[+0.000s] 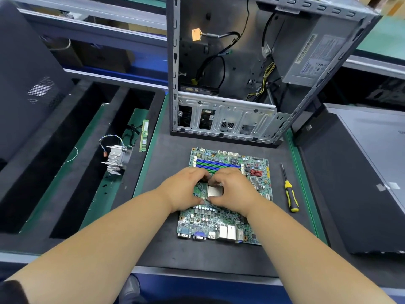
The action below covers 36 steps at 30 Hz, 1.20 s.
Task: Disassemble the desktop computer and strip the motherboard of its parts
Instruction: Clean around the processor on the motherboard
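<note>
A green motherboard (221,224) lies flat on the dark mat in front of me, its port side toward me. The silver processor (214,191) sits in its socket at the board's middle. My left hand (184,189) and my right hand (235,190) both rest on the board with fingers curled round the socket's edges, fingertips meeting above the processor. What exactly the fingers pinch is hidden. Behind the board stands the opened grey computer case (228,119), with loose cables and a power supply (313,55) inside.
A yellow-and-black screwdriver (290,194) lies right of the board. On the left, in foam tray slots, lie a finned heatsink with fan wires (116,159) and a green memory stick (144,136). Dark case panels (359,178) rest at the right and far left.
</note>
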### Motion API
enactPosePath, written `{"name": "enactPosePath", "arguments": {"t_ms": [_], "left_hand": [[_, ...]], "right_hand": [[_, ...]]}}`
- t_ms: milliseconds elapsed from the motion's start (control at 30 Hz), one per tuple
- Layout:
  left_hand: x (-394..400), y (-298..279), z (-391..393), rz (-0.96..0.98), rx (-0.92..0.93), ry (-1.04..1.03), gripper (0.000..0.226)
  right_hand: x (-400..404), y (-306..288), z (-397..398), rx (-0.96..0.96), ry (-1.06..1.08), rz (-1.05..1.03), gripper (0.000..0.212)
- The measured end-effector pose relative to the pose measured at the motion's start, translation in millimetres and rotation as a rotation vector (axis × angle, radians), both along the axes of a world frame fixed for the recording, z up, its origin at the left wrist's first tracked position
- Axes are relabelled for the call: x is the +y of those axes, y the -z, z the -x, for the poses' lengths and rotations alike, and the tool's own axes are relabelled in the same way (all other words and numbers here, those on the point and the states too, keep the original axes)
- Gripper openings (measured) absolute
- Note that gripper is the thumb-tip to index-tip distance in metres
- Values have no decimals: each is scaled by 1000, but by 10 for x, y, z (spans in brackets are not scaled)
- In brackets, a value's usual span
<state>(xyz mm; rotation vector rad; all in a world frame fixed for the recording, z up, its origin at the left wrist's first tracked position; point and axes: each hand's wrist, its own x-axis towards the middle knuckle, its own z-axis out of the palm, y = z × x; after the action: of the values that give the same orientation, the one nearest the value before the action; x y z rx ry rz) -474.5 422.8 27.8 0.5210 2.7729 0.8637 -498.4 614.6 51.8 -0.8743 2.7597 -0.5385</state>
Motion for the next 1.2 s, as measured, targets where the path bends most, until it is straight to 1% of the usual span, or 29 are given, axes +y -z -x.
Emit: {"name": "enactPosePath", "arguments": {"t_ms": [167, 267, 333, 467, 567, 767, 1000, 1200], "left_hand": [[-1, 24, 20, -20, -16, -5, 67], [-12, 58, 11, -94, -28, -23, 65], [-21, 71, 5, -143, -35, -32, 64], [-24, 78, 12, -195, -41, -38, 62], [-19, 77, 10, -196, -32, -32, 61], [-14, 70, 10, -191, -32, -33, 61], [-16, 78, 15, -182, -30, -38, 63], [-19, 104, 19, -181, -40, -37, 62]], "right_hand": [[1, -20, 28, -46, 15, 32, 37], [22, -28, 6, -2, -44, 11, 35], [42, -40, -19, 52, -113, 7, 30], [41, -67, -67, 136, -239, 19, 11], [12, -68, -84, 167, -271, 1, 7], [-50, -73, -91, 195, -302, -68, 4], [-88, -105, -47, 160, -355, -177, 12], [-111, -104, -54, 201, -410, -170, 6]]}}
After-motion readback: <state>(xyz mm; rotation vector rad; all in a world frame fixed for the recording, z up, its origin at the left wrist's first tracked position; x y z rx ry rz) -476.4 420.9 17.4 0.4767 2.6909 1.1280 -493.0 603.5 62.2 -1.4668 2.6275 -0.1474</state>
